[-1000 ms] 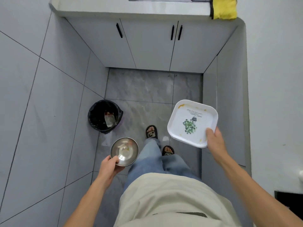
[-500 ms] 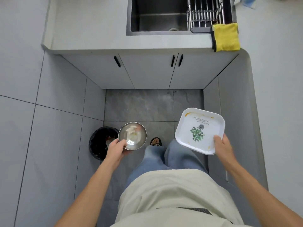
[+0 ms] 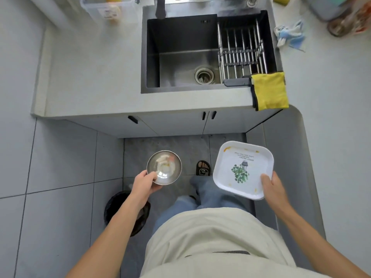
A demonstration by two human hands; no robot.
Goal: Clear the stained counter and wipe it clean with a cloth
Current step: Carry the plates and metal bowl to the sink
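Observation:
My left hand [image 3: 145, 182] grips the rim of a small steel bowl [image 3: 164, 167] with food residue inside, held above the floor. My right hand [image 3: 273, 187] holds a white square plate [image 3: 242, 169] by its near corner; the plate has a green plant print and yellow smears along its rim. Ahead lies the pale grey counter [image 3: 96, 77] around a dark steel sink [image 3: 180, 55]. A yellow cloth [image 3: 270, 90] hangs over the counter's front edge at the sink's right corner.
A black bin [image 3: 118, 205] stands on the floor under my left forearm. A metal rack [image 3: 242, 49] spans the sink's right side. A blue-white rag [image 3: 290, 36] and other items sit on the right counter; a clear container [image 3: 109, 9] at back left.
I have stepped toward the counter and my view has tilted up: the sink and countertop came into sight. The bowl rose away from the bin. Both hands keep their grips.

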